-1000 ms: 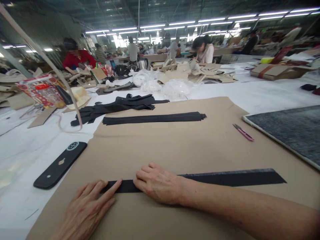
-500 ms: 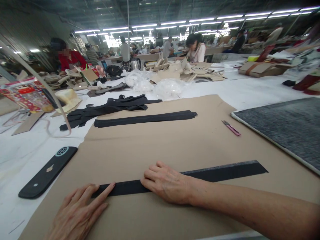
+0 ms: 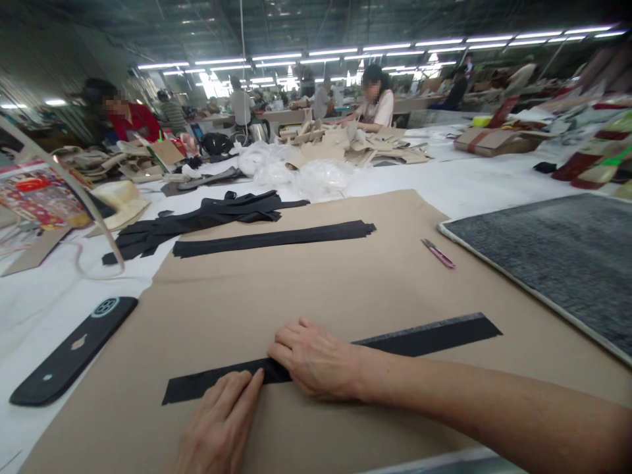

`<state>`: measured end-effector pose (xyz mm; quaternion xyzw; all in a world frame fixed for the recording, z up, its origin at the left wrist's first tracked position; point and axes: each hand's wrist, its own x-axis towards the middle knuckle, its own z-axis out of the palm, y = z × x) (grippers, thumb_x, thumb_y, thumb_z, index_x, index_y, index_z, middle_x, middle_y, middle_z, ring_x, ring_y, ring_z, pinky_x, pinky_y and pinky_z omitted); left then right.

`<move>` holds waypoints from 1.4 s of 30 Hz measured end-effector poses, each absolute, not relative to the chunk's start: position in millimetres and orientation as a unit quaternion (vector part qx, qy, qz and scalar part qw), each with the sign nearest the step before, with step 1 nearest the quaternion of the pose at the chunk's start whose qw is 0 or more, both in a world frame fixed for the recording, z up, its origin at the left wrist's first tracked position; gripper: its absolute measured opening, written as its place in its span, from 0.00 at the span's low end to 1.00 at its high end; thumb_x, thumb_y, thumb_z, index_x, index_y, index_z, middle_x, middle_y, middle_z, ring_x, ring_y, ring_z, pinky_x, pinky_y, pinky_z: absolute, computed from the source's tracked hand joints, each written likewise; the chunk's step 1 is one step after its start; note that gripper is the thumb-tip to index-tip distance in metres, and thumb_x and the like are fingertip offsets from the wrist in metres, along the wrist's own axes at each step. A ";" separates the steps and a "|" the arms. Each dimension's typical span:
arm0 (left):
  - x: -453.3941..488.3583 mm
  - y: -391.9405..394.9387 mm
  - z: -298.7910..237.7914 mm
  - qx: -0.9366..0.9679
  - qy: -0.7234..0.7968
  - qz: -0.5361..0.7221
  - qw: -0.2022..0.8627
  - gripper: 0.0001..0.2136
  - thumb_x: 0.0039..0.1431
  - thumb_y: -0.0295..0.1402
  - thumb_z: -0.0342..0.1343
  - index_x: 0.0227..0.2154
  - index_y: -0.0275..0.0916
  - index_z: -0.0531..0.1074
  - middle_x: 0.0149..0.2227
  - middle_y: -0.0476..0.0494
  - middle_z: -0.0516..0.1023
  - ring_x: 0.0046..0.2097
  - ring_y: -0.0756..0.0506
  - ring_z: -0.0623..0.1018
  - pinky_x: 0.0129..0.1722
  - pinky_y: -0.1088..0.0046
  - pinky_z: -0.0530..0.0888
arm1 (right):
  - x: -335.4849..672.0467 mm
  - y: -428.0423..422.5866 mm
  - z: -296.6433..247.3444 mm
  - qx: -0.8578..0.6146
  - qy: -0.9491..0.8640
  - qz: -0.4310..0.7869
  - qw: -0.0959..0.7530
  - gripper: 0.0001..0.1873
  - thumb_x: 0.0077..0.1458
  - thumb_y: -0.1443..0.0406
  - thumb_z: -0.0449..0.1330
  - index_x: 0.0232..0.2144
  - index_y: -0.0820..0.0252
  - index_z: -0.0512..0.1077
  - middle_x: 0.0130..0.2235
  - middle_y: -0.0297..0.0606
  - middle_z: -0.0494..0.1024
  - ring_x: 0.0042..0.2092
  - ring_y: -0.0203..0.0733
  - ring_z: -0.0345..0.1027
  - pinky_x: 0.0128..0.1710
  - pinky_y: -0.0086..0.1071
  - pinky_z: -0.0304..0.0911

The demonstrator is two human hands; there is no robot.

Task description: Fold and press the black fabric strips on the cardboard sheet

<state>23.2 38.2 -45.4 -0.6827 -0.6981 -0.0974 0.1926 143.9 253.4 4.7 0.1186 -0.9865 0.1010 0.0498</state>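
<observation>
A long black fabric strip [image 3: 424, 336] lies across the brown paper sheet [image 3: 296, 289] in front of me. My right hand [image 3: 316, 359] rests flat on the strip near its middle, fingers stretched toward the left. My left hand [image 3: 222, 421] lies flat just below the strip, fingertips touching its lower edge beside the right hand. The strip's left end [image 3: 170, 395] shows bare on the paper. Neither hand grips anything.
A second black strip [image 3: 271, 238] lies farther up the paper, with a heap of black strips [image 3: 197, 220] behind it. Pink snips [image 3: 438, 253] lie at the right, a grey mat [image 3: 553, 257] beyond them. A black tool [image 3: 69, 352] lies at the left. Other people work at far tables.
My left hand has slid right along the strip, from its left end toward the right hand, uncovering that end. The view has shifted slightly.
</observation>
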 end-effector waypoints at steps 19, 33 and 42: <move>29.3 26.8 -52.4 -0.646 -0.729 -0.103 0.204 0.21 0.58 0.24 0.46 0.54 0.35 0.67 0.48 0.39 0.72 0.53 0.46 0.70 0.51 0.76 0.71 | 100.0 238.5 10.6 -0.054 -0.946 0.315 -0.042 0.07 0.62 0.65 0.51 0.34 0.60 0.69 0.36 0.36 0.75 0.37 0.38 0.66 0.38 0.31 0.57; 33.0 20.7 -51.5 -0.616 -0.755 -0.101 0.202 0.23 0.57 0.24 0.47 0.57 0.36 0.64 0.47 0.37 0.72 0.52 0.44 0.72 0.49 0.72 0.75 | 71.7 217.8 0.9 -0.068 -0.950 0.303 -0.046 0.08 0.63 0.66 0.49 0.33 0.60 0.66 0.33 0.36 0.73 0.35 0.38 0.65 0.37 0.32 0.55; 20.3 4.4 -41.4 -0.543 -0.782 -0.233 0.199 0.15 0.61 0.25 0.49 0.50 0.37 0.68 0.50 0.39 0.71 0.53 0.49 0.72 0.53 0.76 0.70 | 80.7 204.5 8.3 0.055 -0.982 0.181 0.000 0.08 0.58 0.62 0.59 0.38 0.59 0.66 0.42 0.38 0.72 0.45 0.43 0.62 0.45 0.37 0.54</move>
